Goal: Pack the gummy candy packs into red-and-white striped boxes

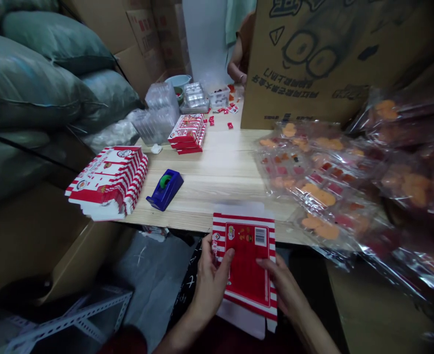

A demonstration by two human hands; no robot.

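Note:
A flat red-and-white striped carton (247, 265) with a barcode is held just below the table's front edge. My left hand (210, 285) grips its left side, thumb on the face. My right hand (284, 285) grips its right side with fingers curled onto the face. Both hands are closed on the carton.
A wooden table (217, 177) carries a blue tape dispenser (165, 189), two stacks of flat striped cartons (108, 181) (188, 132), clear plastic trays (161, 110) and plastic-wrapped toy packs (320, 182). A big cardboard box (313, 59) stands behind. Another person's hand (238, 69) shows at the far end. Sacks (36, 88) are piled left.

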